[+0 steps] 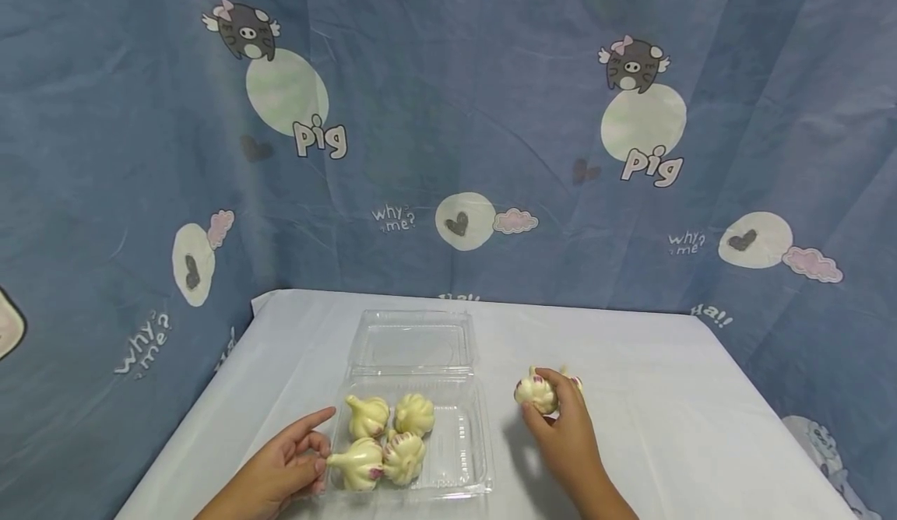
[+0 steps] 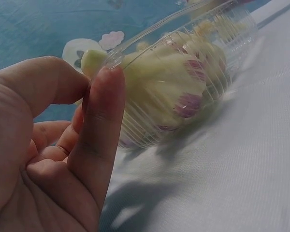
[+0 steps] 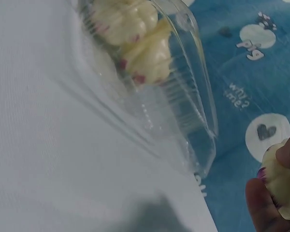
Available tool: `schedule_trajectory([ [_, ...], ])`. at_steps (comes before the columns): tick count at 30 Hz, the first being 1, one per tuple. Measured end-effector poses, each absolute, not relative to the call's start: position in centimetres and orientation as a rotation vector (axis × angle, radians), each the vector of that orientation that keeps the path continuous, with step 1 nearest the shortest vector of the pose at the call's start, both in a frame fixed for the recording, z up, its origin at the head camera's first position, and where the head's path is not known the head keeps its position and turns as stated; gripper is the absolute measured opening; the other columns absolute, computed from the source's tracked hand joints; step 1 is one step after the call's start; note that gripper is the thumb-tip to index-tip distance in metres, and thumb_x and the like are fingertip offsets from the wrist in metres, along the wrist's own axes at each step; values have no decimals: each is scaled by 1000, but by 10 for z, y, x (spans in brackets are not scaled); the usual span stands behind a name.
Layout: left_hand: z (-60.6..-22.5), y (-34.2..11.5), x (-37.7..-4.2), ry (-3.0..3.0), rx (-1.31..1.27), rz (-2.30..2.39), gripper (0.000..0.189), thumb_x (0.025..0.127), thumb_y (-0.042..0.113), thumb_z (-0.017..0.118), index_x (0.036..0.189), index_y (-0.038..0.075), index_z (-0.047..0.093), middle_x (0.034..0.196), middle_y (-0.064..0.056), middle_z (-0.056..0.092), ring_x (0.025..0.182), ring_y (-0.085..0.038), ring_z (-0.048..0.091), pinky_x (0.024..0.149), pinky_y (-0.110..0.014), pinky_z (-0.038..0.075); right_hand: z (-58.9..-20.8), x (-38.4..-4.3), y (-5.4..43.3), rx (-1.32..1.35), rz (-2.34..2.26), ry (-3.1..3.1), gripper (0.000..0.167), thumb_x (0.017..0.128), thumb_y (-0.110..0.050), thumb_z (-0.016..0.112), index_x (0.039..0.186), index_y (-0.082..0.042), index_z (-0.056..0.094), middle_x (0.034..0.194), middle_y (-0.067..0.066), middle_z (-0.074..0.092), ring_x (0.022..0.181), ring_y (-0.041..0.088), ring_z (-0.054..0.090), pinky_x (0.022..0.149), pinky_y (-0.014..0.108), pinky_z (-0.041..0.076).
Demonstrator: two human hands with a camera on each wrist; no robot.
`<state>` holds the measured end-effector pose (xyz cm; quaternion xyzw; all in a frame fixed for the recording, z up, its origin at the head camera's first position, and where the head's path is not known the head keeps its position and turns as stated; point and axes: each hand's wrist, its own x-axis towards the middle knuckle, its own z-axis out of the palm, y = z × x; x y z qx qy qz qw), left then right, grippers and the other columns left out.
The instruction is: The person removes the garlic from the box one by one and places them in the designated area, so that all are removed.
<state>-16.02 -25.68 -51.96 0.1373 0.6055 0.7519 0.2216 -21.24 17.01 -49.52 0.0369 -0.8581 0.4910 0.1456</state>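
A clear plastic clamshell container lies with its lid folded back. Several garlic bulbs with purple streaks sit in its left part. At its left edge, my left hand pinches the rim between thumb and finger. To the right of the container, my right hand holds another garlic bulb by the fingertips, and the same bulb shows at the edge of the right wrist view. Part of one more bulb peeks out behind the right hand, mostly hidden.
A white cloth covers the table. Behind and to the left hangs a blue curtain with printed pigs and lettering. Some pale patterned fabric is beyond the table's right edge.
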Motion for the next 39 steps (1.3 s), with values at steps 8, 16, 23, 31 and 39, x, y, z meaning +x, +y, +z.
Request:
schedule_trajectory([
  [8, -520, -257, -161, 1683, 372, 2068, 78, 108, 3, 55, 163, -7, 0, 113, 1, 54, 88, -8, 65, 81, -25, 60, -496, -213, 182, 58, 1404, -2492, 53, 94, -10, 78, 143, -14, 57, 143, 14, 56, 114, 25, 62, 83, 26, 58],
  [16, -520, -256, -161, 1678, 383, 2077, 79, 108, 2, 53, 163, -8, -3, 112, 1, 54, 87, -8, 65, 80, -25, 60, -491, -211, 192, 31, 1342, -2507, 55, 94, -12, 78, 144, -14, 57, 143, 16, 57, 119, 27, 61, 92, 35, 56],
  [23, -519, -257, -161, 1687, 371, 2065, 79, 109, 3, 52, 163, -7, -5, 113, 2, 54, 87, -9, 64, 81, -26, 60, -492, -211, 204, -9, 1390, -2513, 53, 97, -15, 76, 145, -12, 55, 144, 15, 55, 125, 30, 59, 87, 31, 60],
  [31, -520, -255, -162, 1701, 332, 2061, 84, 108, 4, 54, 163, -6, -7, 113, 1, 53, 87, -10, 64, 80, -26, 60, -492, -213, 216, -48, 1400, -2537, 54, 98, -16, 74, 147, -12, 53, 148, 14, 53, 130, 30, 56, 91, 34, 59],
  [39, -521, -258, -162, 1663, 375, 2075, 78, 109, 3, 51, 165, -5, -3, 114, 1, 54, 88, -10, 65, 82, -26, 60, -492, -213, 224, -87, 1395, -2555, 56, 99, -19, 74, 149, -12, 50, 149, 14, 52, 133, 30, 55, 94, 40, 58],
])
